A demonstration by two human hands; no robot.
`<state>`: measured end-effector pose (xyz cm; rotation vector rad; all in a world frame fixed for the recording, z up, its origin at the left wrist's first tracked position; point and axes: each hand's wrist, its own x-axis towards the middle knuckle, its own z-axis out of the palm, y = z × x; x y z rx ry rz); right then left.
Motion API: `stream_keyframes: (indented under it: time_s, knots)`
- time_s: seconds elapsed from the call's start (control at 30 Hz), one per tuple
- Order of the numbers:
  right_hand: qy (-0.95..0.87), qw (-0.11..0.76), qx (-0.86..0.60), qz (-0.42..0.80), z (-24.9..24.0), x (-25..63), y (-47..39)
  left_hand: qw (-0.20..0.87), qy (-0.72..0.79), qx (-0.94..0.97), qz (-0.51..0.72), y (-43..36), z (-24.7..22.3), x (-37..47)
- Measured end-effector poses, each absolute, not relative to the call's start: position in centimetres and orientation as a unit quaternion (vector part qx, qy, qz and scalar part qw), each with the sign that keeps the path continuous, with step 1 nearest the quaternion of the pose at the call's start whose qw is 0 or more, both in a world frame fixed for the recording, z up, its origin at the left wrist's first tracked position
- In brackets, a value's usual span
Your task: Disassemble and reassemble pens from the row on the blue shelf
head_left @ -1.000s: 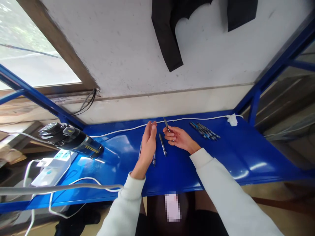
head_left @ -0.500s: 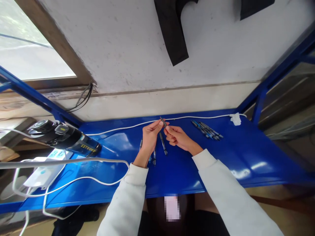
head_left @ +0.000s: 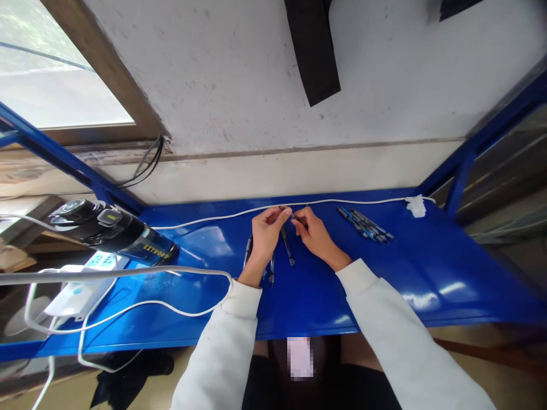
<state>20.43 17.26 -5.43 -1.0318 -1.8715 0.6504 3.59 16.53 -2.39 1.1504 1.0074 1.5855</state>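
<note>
Over the middle of the blue table, my left hand (head_left: 265, 229) pinches a dark pen (head_left: 293, 215) between thumb and fingers. My right hand (head_left: 315, 233) has its fingertips closed on the other end of the same pen. Much of the pen is covered by the fingers. Just below, a loose pen (head_left: 288, 249) lies on the table between the two hands. More pens lie by my left wrist, one dark pen (head_left: 248, 250) on its outer side and another pen (head_left: 272, 269) partly hidden behind it.
A bundle of several black and blue pens (head_left: 365, 224) lies to the right. White tissue (head_left: 416, 206) sits at the far right on a white cable (head_left: 231, 216) along the back. On the left are a dark bottle (head_left: 123, 236), a white power strip (head_left: 83, 290) and a looping cable (head_left: 171, 310).
The pen in my hands has turned from steeply upright to lying more across between them. My right fingers have shifted to its end. The camera view has moved slightly.
</note>
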Motion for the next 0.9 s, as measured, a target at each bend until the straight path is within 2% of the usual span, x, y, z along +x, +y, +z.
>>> stream_keyframes:
  time_s: [0.13, 0.27, 0.5, 0.67, 0.8, 0.9]
  knots:
    - [-0.761, 0.419, -0.428, 0.252, -5.35, 20.58, 17.15, 0.428, 0.435, 0.471, 0.637, 16.66, -2.67, 3.56]
    - [-0.779, 0.434, -0.402, 0.209, -5.32, 20.51, 17.33, 0.399, 0.469, 0.469, 0.633, 16.7, -2.75, 3.38]
    - [-0.766, 0.415, -0.427, 0.242, -5.11, 20.54, 17.0, 0.356, 0.488, 0.517, 0.607, 16.55, -2.79, 3.4]
    - [-0.784, 0.413, -0.411, 0.214, -4.8, 20.5, 17.05, 0.353, 0.495, 0.515, 0.604, 16.44, -2.74, 3.37]
    - [-0.759, 0.41, -0.443, 0.246, -4.92, 20.6, 16.92, 0.363, 0.487, 0.493, 0.623, 16.46, -2.52, 3.33]
    - [-0.765, 0.39, -0.462, 0.222, -4.75, 20.69, 16.7, 0.373, 0.485, 0.462, 0.642, 16.57, -2.26, 3.16]
